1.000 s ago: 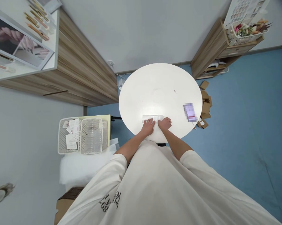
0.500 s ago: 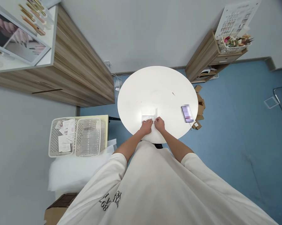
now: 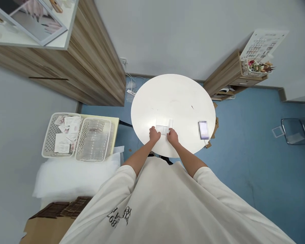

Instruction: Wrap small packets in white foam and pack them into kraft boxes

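A thin white, translucent wrapping sheet [image 3: 162, 129] lies near the front edge of the round white table [image 3: 167, 95], partly folded over; whether anything is inside it I cannot make out. At its left edge, my left hand [image 3: 155, 134] has its fingers bent and closed on the sheet. My right hand [image 3: 172, 136] pinches the right edge, thumb and fingers together. Further right on the table lies a phone [image 3: 203, 130], its screen blurred out, with a white cable at its lower end.
Left of the table, one white basket [image 3: 47, 142] holds cards and another [image 3: 108, 142] holds clear plastic cases. White foam sheets [image 3: 76, 179] are stacked below them, above a cardboard box [image 3: 45, 227]. Wooden cabinets [image 3: 96, 61] stand behind. A metal-framed chair [image 3: 297, 130] is far right.
My left hand has moved leftward from the middle of the sheet to its left edge, uncovering more of it. My right hand stays at the right side. The view has shifted slightly.
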Motion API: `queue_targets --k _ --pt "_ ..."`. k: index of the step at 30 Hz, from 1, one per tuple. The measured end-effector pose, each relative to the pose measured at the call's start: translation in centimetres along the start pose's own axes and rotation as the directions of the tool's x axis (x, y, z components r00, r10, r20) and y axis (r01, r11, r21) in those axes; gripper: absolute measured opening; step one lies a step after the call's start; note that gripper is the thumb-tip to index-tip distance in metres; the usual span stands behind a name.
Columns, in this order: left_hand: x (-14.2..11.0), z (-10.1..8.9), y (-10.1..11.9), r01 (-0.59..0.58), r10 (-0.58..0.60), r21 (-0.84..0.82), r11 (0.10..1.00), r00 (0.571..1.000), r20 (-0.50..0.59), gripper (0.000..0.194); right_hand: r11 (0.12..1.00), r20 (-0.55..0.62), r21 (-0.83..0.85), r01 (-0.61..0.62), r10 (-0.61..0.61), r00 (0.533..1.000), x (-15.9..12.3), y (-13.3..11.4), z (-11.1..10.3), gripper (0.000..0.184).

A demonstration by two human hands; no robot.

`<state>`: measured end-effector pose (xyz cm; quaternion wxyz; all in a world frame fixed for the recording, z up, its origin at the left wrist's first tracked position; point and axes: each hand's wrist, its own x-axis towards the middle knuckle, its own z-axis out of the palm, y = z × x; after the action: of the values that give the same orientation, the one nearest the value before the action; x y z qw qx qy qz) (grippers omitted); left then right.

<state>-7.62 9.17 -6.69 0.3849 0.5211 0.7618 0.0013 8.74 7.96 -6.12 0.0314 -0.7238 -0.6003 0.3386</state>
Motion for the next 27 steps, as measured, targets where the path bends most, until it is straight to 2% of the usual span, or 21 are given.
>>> queue_targets --k 4,7,9,13,16,20,23,27 --pt "1.1 0.0 -0.1 0.136 -0.128 -0.134 0.982 0.989 0.069 0.059 1.000 -0.004 -0.019 -0.011 0.011 1.000 0.4 0.1 0.5 0.045" --pt "1.7 0.0 -0.6 0.180 -0.148 -0.224 0.958 0.977 0.152 0.057 1.000 0.000 -0.019 -0.001 0.001 1.000 0.4 0.1 0.5 0.043" --pt "2.1 0.0 -0.9 0.189 -0.132 -0.305 0.933 0.971 0.199 0.048 1.000 -0.004 -0.029 -0.002 0.001 1.000 0.4 0.2 0.5 0.042" --pt "2.7 0.1 -0.7 0.123 -0.072 -0.400 0.908 0.988 0.139 0.028 0.999 -0.018 -0.035 -0.017 0.016 1.000 0.3 0.3 0.5 0.039" --pt "2.5 0.3 0.5 0.056 -0.022 -0.418 0.907 0.996 0.086 0.018 1.000 -0.003 -0.005 -0.028 0.028 1.000 0.5 0.5 0.5 0.039" --pt "1.8 1.0 2.9 -0.024 0.075 -0.401 0.916 0.991 0.114 0.014 0.998 0.014 0.053 -0.035 0.035 0.999 0.9 1.0 0.6 0.041" --pt "1.4 1.6 4.1 -0.030 0.078 -0.351 0.936 0.989 0.123 0.012 0.996 -0.002 0.090 -0.004 0.004 1.000 1.1 1.6 0.9 0.042" --pt "1.6 2.1 4.6 -0.047 0.094 -0.308 0.950 0.985 0.142 0.008 0.991 -0.021 0.130 0.040 -0.038 0.999 1.3 2.3 1.2 0.043"
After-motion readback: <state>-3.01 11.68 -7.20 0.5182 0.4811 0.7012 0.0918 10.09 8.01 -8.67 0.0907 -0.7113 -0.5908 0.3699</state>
